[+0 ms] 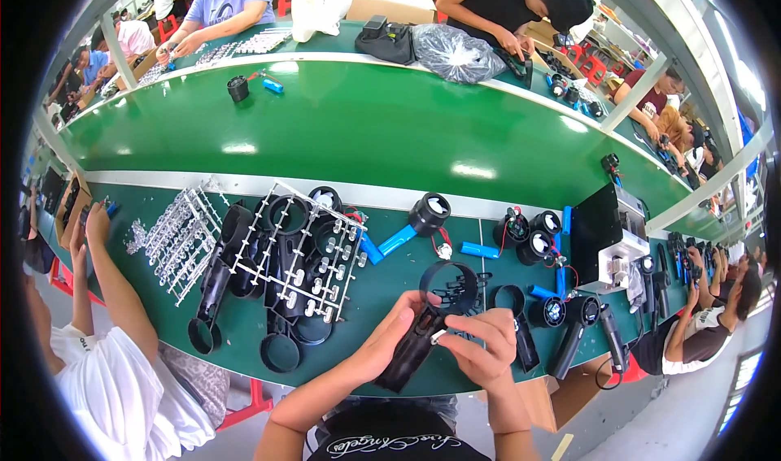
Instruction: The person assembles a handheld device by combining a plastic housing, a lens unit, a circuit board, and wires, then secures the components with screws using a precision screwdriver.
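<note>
"So, where was the piece being worked on, and what had hold of it?"

"The black housing [411, 354] was held up over the near edge of the bench [175, 320]. The left grip [384, 339] was closed around its body; to the right, the right grip [488, 343] pinched a small pale piece [439, 337] at the housing's side. I couldn't tell whether the two parts touched."

"How did it look to handle?"

"Light and stiff, I'd have said, like moulded plastic, a little slippery where it shone. The solid body seemed the place to hold; the open ring [451, 307] at its far end looked likelier to flex. The pale piece seemed slight and easy to drop, so a fingertip pinch suited it."

"And the containers?"

"From the left, a brown box [73, 217] stood at the bench's far end, its contents too small to make out. Past the green divider [342, 128], a white bag [320, 7] hid whatever it held, and the open carton [390, 8] beside it showed something white inside. Next came a crinkled clear bag [457, 52], contents unclear. Lower right, a cardboard box [533, 400] showed only partly below the bench, its inside hidden."
</note>
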The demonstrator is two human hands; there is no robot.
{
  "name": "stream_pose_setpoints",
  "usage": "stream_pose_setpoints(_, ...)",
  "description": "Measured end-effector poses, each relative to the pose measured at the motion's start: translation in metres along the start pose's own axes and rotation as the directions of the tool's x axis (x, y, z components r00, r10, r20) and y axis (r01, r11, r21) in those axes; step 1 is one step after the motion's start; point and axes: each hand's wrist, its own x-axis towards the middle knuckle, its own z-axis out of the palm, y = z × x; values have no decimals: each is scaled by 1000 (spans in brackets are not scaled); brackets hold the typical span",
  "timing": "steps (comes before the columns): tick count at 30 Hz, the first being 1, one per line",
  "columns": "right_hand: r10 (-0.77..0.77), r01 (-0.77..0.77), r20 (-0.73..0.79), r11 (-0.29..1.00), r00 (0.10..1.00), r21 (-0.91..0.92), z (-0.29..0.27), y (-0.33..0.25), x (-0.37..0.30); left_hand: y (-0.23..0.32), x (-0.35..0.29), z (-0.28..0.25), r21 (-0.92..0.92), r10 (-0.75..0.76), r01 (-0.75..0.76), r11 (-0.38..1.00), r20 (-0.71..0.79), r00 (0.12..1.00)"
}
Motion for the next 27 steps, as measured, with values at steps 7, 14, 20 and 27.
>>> stream_pose_setpoints(7, -62, 85, 244, 993, 968, -82, -22, 2, 21, -1, 0, 2, 288, 99, -104, 952, 32, 995)
stream_pose_setpoints(14, 8, 32, 368, 994, 930, -102, -16, -1, 34, 10, -2, 5, 443, 134, -116, 889, -10, 991)
stream_pose_setpoints(20, 6, 52, 314, 983, 949, -177, -9, -6, 35, 8, -2, 5, 442, 195, -154, 884, -48, 980)
stream_pose_setpoints(27, 48, -3, 230, 981, 972, -192, -1, -14, 30, -5, 0, -1, 209, 142, -133, 969, -32, 989)
